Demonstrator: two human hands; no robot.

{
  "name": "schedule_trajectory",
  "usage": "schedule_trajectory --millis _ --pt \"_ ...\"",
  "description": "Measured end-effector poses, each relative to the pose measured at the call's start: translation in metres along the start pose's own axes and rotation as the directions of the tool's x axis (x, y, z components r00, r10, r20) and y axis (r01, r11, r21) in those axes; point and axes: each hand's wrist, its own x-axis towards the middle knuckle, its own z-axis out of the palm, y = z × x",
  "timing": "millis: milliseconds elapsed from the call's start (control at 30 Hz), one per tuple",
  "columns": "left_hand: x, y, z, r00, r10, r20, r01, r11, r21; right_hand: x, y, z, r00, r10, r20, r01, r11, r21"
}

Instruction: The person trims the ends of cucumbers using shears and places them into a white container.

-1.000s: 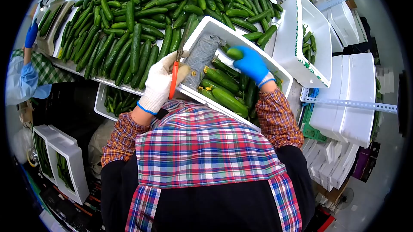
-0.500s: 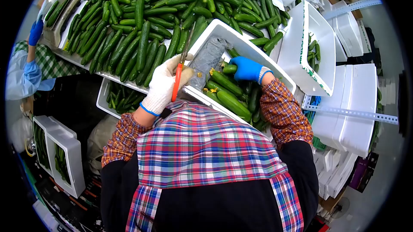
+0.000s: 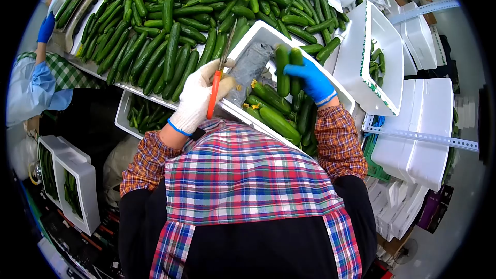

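My left hand (image 3: 199, 93), in a white glove, is closed round orange-handled scissors (image 3: 214, 92), their blades pointing up toward the heap. In a blue glove, my right hand (image 3: 314, 80) grips two cucumbers (image 3: 288, 72), held upright side by side above a white foam box (image 3: 341, 93). Inside that box lie more cucumbers (image 3: 279, 124), some with yellow blossoms at their ends, and a grey wrapped bundle (image 3: 248, 72) along the left side. The scissors' handles are beside the box's left rim.
A large heap of cucumbers (image 3: 155, 46) covers the table beyond. White foam boxes (image 3: 382, 98) stand at the right, one holding a few cucumbers. Another box of cucumbers (image 3: 142, 116) sits below the table edge. At far left is a co-worker's blue-gloved hand (image 3: 45, 28).
My right hand has risen out of the box's contents, bringing two cucumbers up with it. My left hand with the scissors has hardly moved.
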Motion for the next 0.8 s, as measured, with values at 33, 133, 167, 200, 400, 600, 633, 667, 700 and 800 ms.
schedule_trajectory --millis 33,133,167,200,400,600,633,667,700,800 --pt "0.002 -0.004 0.000 1.000 0.019 0.004 -0.019 1.000 -0.024 -0.005 -0.002 0.004 1.000 -0.022 0.021 0.018 0.981 0.191" --pt "0.004 -0.007 0.006 0.998 0.042 0.048 -0.039 0.998 -0.057 -0.016 0.005 0.019 0.999 -0.040 0.025 0.021 0.849 0.529" --pt "0.004 -0.007 0.009 0.998 0.025 0.056 -0.021 0.997 -0.080 -0.019 0.008 0.025 1.000 -0.025 0.019 0.006 0.747 0.665" --pt "0.004 -0.007 0.013 0.998 0.025 0.061 -0.020 0.997 -0.081 -0.021 0.009 0.031 1.000 -0.025 0.014 0.009 0.747 0.664" --pt "0.000 0.005 0.024 0.992 0.020 0.124 -0.023 1.000 0.018 -0.032 0.020 0.046 0.992 -0.064 0.104 -0.043 0.610 0.791" --pt "0.005 0.014 0.022 0.985 0.096 0.142 -0.091 0.995 -0.037 -0.046 0.006 0.077 0.921 -0.225 0.318 -0.185 0.464 0.866" --pt "0.005 0.015 0.023 0.985 0.096 0.141 -0.091 0.995 -0.037 -0.046 0.005 0.079 0.912 -0.214 0.350 -0.216 0.475 0.853" --pt "0.005 0.017 0.023 0.988 0.074 0.135 -0.067 0.996 -0.053 -0.048 0.004 0.078 0.912 -0.215 0.351 -0.217 0.474 0.853" --pt "0.005 0.018 0.023 0.990 0.051 0.129 -0.042 0.997 -0.068 -0.051 0.002 0.077 0.940 -0.140 0.310 -0.176 0.580 0.795" --pt "0.003 0.025 0.022 0.988 0.035 0.149 -0.031 0.999 -0.031 -0.065 -0.009 0.080 0.984 0.014 0.178 -0.126 0.763 0.634"
